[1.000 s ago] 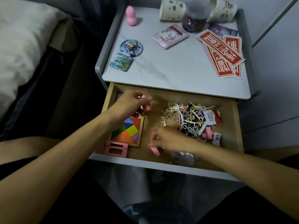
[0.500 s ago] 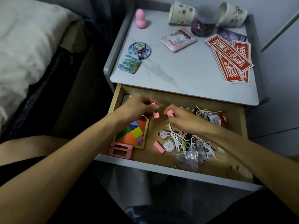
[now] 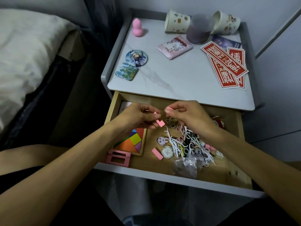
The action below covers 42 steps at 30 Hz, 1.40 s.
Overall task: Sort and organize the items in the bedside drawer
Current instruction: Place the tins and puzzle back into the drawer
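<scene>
Pink, smooth and rectangular, a small block (image 3: pixel 168 109) is pinched in the curled fingers of the right hand (image 3: pixel 185 115), and the left hand (image 3: pixel 136 115) pinches two similar pink blocks (image 3: pixel 160 123), both hands close together over the open pale-wood drawer (image 3: pixel 146 163). Inside lie a wood-framed tangram of bright flat tiles (image 3: pixel 132 141), a pink rectangular frame (image 3: pixel 118 158), a tangle of white floss picks and pastel rings (image 3: pixel 187 142) and a crinkled clear bag (image 3: pixel 185 164). The white marbled surface (image 3: pixel 179 79) carries red paper stickers (image 3: pixel 226 64) and tipped paper cups (image 3: pixel 176 22), with a bed (image 3: pixel 24 54) beside it.
</scene>
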Available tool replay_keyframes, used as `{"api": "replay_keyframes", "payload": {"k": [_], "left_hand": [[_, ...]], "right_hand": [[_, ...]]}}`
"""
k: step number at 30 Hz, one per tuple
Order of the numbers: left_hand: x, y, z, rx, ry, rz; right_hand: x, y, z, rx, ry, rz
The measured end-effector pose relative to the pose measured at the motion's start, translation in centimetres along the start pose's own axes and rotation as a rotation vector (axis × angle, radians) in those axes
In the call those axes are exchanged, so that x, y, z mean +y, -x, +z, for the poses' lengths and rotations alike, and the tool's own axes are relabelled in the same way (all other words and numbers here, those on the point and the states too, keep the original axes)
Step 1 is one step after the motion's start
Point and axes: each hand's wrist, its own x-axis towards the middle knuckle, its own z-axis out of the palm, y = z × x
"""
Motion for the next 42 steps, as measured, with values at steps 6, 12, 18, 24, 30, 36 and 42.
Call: {"api": "replay_keyframes", "payload": {"k": [6,12,18,24,30,36,42], "left_hand": [[0.2,0.1,0.6,0.001,0.054,0.031],[0.2,0.1,0.4,0.023,0.089,0.049],[0.0,0.1,0.4,0.008,0.097,0.06],[0.2,0.3,0.5,0.025,0.178,0.051],[0.0,0.3,0.5,0.067,0.206,0.049],[0.1,0.3,0.6,0.106,0.221,0.058],[0.3,0.5,0.6,0.098,0.128,0.103]], "right_hand": [[0.3,0.0,0.0,-0.087,-0.235,0.163],[-0.7,0.6,0.4,-0.095,-0.063,0.026],[-0.4,0.6,0.8,-0.012,-0.022,-0.043],[-0.5,0.9,0.9,0.033,-0.031,-0.092],[-0.4,1.0,1.1,0.036,-0.063,-0.076],[-0.4,1.0,1.0,0.022,-0.091,-0.074],[0.0,0.9,1.2,-0.02,-0.123,-0.093]]}}
